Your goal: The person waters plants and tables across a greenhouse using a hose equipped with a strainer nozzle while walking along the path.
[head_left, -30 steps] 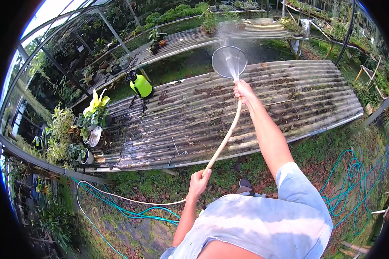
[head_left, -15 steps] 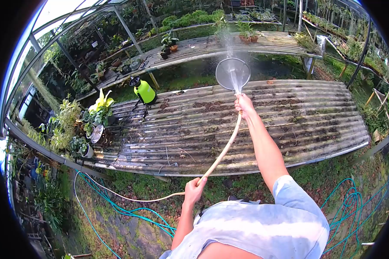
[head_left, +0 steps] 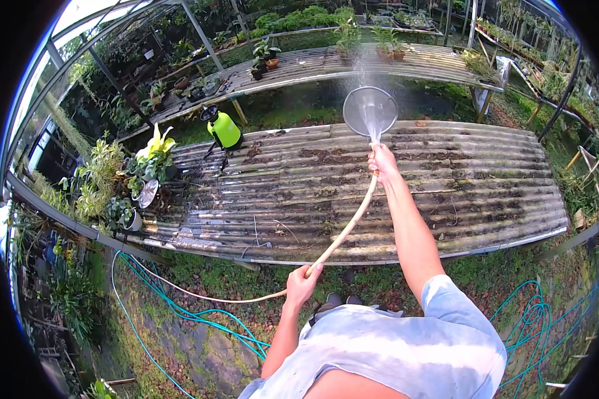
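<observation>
My right hand [head_left: 382, 161] grips the cream-coloured hose [head_left: 345, 233] close to its outlet, over the bench. Water [head_left: 373, 126] shoots from the outlet into a round mesh sieve [head_left: 357, 106], and a fine spray rises beyond its far side. How the sieve is held is hidden by the water and my hand. Lower down, my left hand [head_left: 301, 284] is closed around the same hose near the bench's front edge. From there the hose trails off to the left. Beneath my hands lies the corrugated bench top [head_left: 406, 193], streaked with dark soil.
A green pressure sprayer [head_left: 225, 130] stands at the bench's back left. Potted plants [head_left: 132, 193] crowd its left end. Behind is a second corrugated bench [head_left: 306, 66] with pots. Teal hoses [head_left: 206, 320] lie on the ground at left, and a coiled one [head_left: 536, 319] at right.
My right hand and the sieve have shifted slightly to the right, with the water still flowing. My left hand has moved up a little, still around the hose.
</observation>
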Tool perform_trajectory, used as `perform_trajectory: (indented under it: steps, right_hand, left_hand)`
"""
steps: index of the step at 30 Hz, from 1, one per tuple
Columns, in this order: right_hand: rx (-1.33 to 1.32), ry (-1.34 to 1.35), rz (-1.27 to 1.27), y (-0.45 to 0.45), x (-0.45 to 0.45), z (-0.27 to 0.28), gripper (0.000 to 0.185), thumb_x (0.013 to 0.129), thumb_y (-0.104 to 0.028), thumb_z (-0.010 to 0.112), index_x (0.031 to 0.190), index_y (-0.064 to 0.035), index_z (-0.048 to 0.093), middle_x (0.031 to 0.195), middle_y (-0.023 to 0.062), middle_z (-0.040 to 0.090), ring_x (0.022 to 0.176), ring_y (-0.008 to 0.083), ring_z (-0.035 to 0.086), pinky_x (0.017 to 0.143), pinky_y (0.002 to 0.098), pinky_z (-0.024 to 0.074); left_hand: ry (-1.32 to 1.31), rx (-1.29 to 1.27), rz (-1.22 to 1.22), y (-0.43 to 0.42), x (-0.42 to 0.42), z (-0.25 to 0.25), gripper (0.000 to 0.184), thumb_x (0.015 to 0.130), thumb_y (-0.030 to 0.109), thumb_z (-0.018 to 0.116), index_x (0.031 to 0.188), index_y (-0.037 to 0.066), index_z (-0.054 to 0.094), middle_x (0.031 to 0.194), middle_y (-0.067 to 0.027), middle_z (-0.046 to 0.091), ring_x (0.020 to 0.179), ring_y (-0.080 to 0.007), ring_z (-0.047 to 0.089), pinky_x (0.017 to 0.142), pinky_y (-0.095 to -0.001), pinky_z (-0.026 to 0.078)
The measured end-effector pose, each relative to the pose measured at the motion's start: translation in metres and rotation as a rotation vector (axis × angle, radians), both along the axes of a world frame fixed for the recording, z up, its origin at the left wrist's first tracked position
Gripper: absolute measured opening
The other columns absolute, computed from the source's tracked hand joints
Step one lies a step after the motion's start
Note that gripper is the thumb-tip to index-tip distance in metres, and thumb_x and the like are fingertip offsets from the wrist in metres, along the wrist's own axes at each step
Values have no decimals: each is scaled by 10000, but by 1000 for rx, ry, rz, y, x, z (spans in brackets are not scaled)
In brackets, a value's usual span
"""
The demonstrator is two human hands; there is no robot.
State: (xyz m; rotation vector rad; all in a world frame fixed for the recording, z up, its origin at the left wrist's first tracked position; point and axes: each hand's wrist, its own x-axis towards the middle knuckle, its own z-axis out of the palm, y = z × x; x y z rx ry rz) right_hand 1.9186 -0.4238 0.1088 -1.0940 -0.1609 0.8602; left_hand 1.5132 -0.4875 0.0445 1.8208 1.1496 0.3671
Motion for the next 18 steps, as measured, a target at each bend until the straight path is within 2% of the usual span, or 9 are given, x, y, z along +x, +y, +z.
perform_trajectory:
  steps: [2,6,7,18]
  right_hand:
    - [-3,17,-39,2,-6,1,101,973,-143,504,1047,-88,464,716,26,452,460,47,368,353,195,285]
    - [-13,-17,-24,9,-20,4,101,969,-144,504,1039,-80,469,717,28,453,462,49,367,360,190,290]
    - [-20,-16,-30,13,-24,6,111,968,-142,503,1050,-74,472,718,28,454,465,49,366,364,190,291]
    - [-15,-31,-2,40,-33,13,91,976,-141,512,1029,-86,462,711,19,452,467,46,370,359,188,289]
  left_hand:
    - [-32,1,1,2,-2,2,569,915,493,629,624,19,512,526,27,374,531,-83,343,467,-326,268]
    - [-76,24,-70,9,0,8,582,915,506,623,622,19,496,525,27,364,530,-83,341,467,-329,269]
    - [-3,-38,-79,14,-2,9,614,876,582,617,664,7,572,524,-62,474,510,-163,441,514,-367,373]
    - [29,-50,-21,23,-6,22,623,882,612,582,687,22,623,528,-61,499,517,-172,478,533,-370,393]
